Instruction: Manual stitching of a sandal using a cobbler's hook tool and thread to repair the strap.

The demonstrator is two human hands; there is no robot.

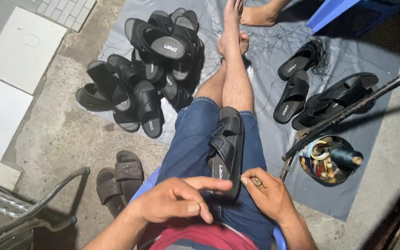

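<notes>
A black sandal lies along the person's right thigh. The left hand hovers near its heel end, forefinger stretched toward it. The right hand pinches a small brass-coloured tool beside the sandal. A pile of black sandals sits on the grey sheet; a round tin holds thread spools.

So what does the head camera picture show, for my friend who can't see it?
A seated person in denim shorts rests a black sandal on their lap, the left hand beside it and the right hand pinching a small brass-coloured tool. A pile of black sandals lies on a grey sheet ahead, with a round tin of thread spools to the right.
</notes>
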